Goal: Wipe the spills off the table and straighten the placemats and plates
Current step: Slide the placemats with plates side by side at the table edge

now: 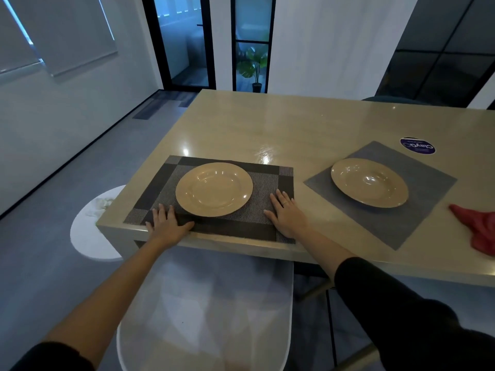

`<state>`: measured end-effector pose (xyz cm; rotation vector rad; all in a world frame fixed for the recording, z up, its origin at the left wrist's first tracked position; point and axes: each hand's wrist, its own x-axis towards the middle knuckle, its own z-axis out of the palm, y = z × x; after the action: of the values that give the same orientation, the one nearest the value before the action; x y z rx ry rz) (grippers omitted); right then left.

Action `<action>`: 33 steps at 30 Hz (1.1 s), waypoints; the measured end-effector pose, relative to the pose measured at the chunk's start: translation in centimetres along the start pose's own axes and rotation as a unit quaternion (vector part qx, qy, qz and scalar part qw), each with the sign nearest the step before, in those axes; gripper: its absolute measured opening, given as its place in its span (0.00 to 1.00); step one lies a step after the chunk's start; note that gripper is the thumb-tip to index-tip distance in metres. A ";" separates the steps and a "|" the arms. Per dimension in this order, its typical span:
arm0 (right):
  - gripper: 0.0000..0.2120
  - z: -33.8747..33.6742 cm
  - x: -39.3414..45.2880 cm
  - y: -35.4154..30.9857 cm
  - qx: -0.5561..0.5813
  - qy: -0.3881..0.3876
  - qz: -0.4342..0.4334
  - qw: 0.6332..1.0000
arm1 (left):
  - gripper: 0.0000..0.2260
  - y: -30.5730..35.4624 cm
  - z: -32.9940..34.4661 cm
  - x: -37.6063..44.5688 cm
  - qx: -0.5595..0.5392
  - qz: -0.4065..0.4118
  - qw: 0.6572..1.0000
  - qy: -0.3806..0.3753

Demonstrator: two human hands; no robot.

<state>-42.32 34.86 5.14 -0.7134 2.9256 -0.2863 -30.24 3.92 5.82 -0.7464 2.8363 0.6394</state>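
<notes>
A dark woven placemat lies along the near edge of the beige table, with a tan plate on it. My left hand rests flat on the mat's near left part, fingers straight. My right hand lies flat on the mat's right part, just right of the plate. Further right a grey placemat sits turned at an angle, and a second tan plate stands on its far part. A red cloth lies crumpled at the table's right edge of view.
A round dark blue sticker sits beyond the grey mat. A shiny wet-looking patch shows on the table behind the dark mat. A pale chair back stands below me, and a white round stool is at the table's left corner.
</notes>
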 end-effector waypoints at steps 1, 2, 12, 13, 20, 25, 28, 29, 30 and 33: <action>0.38 -0.2 0.0 0.0 0.010 0.000 0.004 1.000 | 0.37 0.1 -0.2 0.1 -0.032 -0.008 0.999 0.002; 0.36 -0.4 0.0 0.2 0.021 0.013 0.014 1.000 | 0.35 0.4 -0.5 0.1 -0.067 -0.016 0.998 0.012; 0.15 -4.2 -2.7 8.7 0.019 0.255 0.088 0.963 | 0.26 7.8 0.2 -2.5 -0.085 0.095 0.957 0.260; 0.14 -4.9 -2.9 10.0 0.012 0.272 0.090 0.958 | 0.26 9.3 0.6 -2.9 -0.068 0.123 0.953 0.269; 0.18 -9.8 -3.9 21.7 0.041 0.265 0.161 0.950 | 0.21 23.0 6.4 -5.4 -0.044 0.234 0.959 0.154; 0.21 -10.7 -4.9 31.9 0.124 0.183 0.217 0.951 | 0.21 33.1 12.6 -7.7 -0.041 0.233 0.971 0.033; 0.23 -10.8 -4.9 35.9 0.139 0.162 0.216 0.953 | 0.21 37.4 15.7 -8.7 -0.028 0.223 0.974 -0.004; 0.23 -11.0 -4.8 37.0 0.122 0.154 0.210 0.958 | 0.22 38.6 16.5 -8.9 -0.013 0.222 0.975 -0.007; 0.23 -10.9 -4.6 38.0 0.108 0.149 0.202 0.962 | 0.23 39.7 17.3 -9.2 0.000 0.220 0.975 -0.008; 0.23 -10.9 -4.3 40.0 0.077 0.138 0.180 0.971 | 0.26 41.9 18.8 -9.9 0.017 0.198 0.980 -0.016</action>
<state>-58.02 73.39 7.68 -0.1214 3.1643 -0.6054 -42.00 49.41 6.55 -0.1575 2.9772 0.6402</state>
